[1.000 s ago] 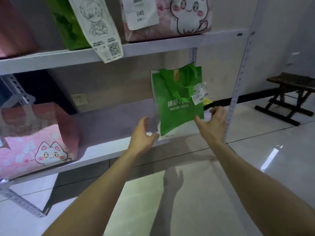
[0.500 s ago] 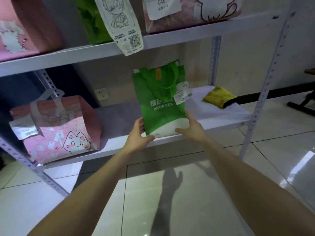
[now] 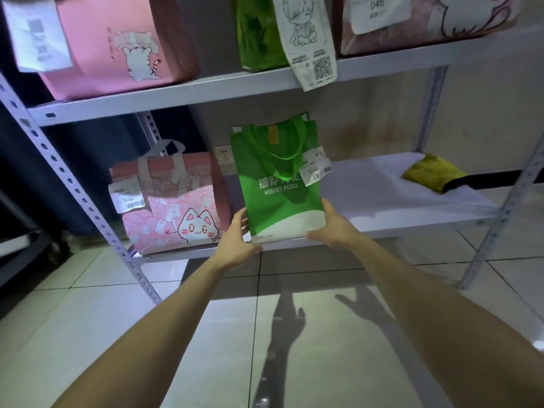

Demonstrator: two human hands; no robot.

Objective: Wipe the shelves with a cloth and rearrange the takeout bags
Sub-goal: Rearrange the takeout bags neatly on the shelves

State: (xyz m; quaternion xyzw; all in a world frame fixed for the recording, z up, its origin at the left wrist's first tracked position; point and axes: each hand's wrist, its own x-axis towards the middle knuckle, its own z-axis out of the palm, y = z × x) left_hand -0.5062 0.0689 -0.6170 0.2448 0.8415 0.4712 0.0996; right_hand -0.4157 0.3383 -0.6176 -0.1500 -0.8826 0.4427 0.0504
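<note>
A green takeout bag [image 3: 276,184] marked MISTER PIZZA stands upright at the front edge of the lower shelf [image 3: 382,207]. My left hand [image 3: 235,240] grips its lower left corner and my right hand [image 3: 332,228] grips its lower right corner. To its left on the same shelf sits a pink cat bag [image 3: 173,207] with a receipt. A yellow-green cloth [image 3: 432,175] lies at the shelf's far right, apart from both hands.
The upper shelf [image 3: 235,89] carries a pink bag [image 3: 117,45], a green bag [image 3: 259,33] with a long white receipt [image 3: 309,42], and another pink bag [image 3: 426,19]. Perforated metal posts [image 3: 73,187] frame the rack. A wall socket [image 3: 225,154] shows behind. Tiled floor lies below.
The green bag has travelled left along the lower shelf toward the pink cat bag, both hands going with it. The view panned left, and the cloth on the right came into sight.
</note>
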